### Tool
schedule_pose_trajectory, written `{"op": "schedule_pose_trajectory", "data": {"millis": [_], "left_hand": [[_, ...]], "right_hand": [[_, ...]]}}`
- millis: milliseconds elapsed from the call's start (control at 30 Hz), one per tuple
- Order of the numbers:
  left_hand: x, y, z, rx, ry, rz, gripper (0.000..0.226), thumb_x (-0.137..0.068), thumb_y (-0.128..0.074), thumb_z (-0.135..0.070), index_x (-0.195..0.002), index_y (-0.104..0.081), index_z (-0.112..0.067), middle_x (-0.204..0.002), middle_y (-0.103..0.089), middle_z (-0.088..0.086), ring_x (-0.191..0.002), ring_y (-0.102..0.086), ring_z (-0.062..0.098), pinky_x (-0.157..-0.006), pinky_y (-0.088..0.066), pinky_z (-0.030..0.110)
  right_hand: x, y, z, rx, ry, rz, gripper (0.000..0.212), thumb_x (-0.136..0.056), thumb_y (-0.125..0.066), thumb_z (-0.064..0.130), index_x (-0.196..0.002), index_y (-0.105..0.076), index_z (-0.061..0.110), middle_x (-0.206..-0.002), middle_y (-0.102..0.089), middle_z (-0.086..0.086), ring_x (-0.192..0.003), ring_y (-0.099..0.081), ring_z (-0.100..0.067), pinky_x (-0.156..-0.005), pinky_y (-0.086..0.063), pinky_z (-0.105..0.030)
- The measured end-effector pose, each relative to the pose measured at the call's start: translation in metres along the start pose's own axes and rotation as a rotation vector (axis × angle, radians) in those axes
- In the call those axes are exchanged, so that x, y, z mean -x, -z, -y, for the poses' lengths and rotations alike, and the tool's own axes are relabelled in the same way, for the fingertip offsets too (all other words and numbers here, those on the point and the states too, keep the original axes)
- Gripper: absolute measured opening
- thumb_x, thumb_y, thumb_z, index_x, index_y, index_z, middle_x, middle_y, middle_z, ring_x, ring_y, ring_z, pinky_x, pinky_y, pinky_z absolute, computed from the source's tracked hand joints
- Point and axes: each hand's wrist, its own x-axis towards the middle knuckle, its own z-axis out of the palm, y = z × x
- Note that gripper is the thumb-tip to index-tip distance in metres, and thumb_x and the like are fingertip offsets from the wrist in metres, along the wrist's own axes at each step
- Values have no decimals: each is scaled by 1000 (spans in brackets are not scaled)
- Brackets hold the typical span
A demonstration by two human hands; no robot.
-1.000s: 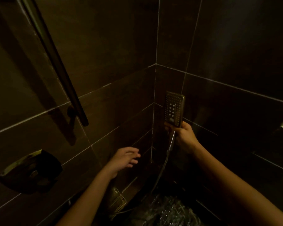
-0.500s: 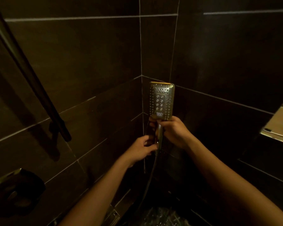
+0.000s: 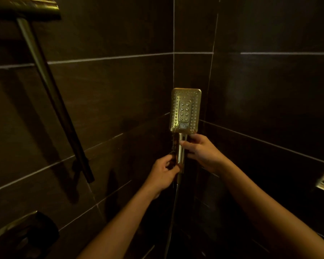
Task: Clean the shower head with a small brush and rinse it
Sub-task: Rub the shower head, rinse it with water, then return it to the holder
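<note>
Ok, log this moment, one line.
shower head upright, nozzles facing camera | right hand holds its handle | left hand curled at handle base, hold unclear

On my feed both bare arms reach forward. Right hand grips the shower head by its handle, left hand just below, fingers curled round the lower end.

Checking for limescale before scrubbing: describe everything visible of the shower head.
The shower head is rectangular with rounded corners, brass-coloured metal, upright, nozzle face toward the camera: small holes around eight larger central nozzles, a round button below. The right hand grips its handle high, the left hand lower; the hose hangs beneath.
</note>
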Motion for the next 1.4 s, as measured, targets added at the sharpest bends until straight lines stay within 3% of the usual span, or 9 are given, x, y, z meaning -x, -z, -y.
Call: {"op": "schedule_pose_trajectory", "data": {"millis": [167,300,433,600,733,833,967,1233,1400], "left_hand": [[-8,29,-38,-51,-68,-61,20,-94,-61,-9,-100,-66,-27,-94,-69,-9,-91,-70,14,-75,-55,26],[-16,56,-63,-105,-95,-128,25,-94,-63,-10,-88,-63,-34,-77,-64,-20,-66,-62,-14,-63,-48,12],[-22,85,-91,-201,-177,-184,18,-93,-64,-15,-110,-68,-17,-97,-71,-5,-82,-66,-3,-62,-49,10],[-22,128,-138,-374,-234,-242,13,-91,-66,-17,-103,-69,-12,-93,-73,3,-84,-68,15,-74,-55,35],[-4,169,-196,-846,-247,-315,31,-91,-65,-37,-120,-63,-26,-108,-69,-6,-91,-65,9,-74,-53,23],[20,200,-246,-1175,-339,-512,45,-88,-64,-43,-129,-57,-27,-120,-66,-3,-111,-61,17,-94,-51,35],[57,229,-301,-1489,-381,-666,49,-88,-61,-46,-131,-54,-25,-130,-60,0,-121,-55,24,-97,-49,46],[79,267,-316,-1645,-34,-683,76,-87,-61,-48,-151,-22,-37,-156,-30,7,-138,-38,31,-105,-39,51],[68,265,-305,-1643,-20,-704,87,-89,-63,-39,-154,-6,-37,-164,-6,9,-148,-17,35,-112,-36,52]], "right_hand": [[-17,-23,32,103,95,20,17,-98,-63,15,-113,-72,13,-103,-74,-9,-101,-71,-23,-89,-57,-40],[-32,-43,69,107,161,42,23,-99,-62,15,-119,-68,6,-111,-73,-17,-104,-70,-25,-90,-56,-42],[-51,-64,104,145,212,45,19,-97,-65,17,-114,-70,9,-106,-74,-8,-94,-72,-18,-71,-57,-28],[-69,-96,151,153,269,57,20,-96,-65,15,-115,-70,11,-115,-74,-15,-106,-72,-32,-91,-56,-48],[-78,-114,182,180,314,103,18,-97,-64,13,-113,-70,10,-107,-75,-9,-96,-73,-22,-85,-57,-41],[-85,-125,209,206,353,152,12,-97,-63,12,-106,-71,14,-101,-76,-1,-85,-75,-9,-64,-59,-22],[-97,-142,245,228,412,189,13,-97,-63,13,-108,-70,12,-108,-76,-7,-95,-75,-17,-83,-61,-35],[-126,-180,312,186,482,218,27,-97,-63,11,-122,-65,4,-114,-73,-12,-101,-73,-23,-76,-59,-31],[-141,-200,349,156,524,213,16,-97,-62,8,-113,-66,8,-108,-72,-8,-91,-72,-17,-61,-59,-24]]}}
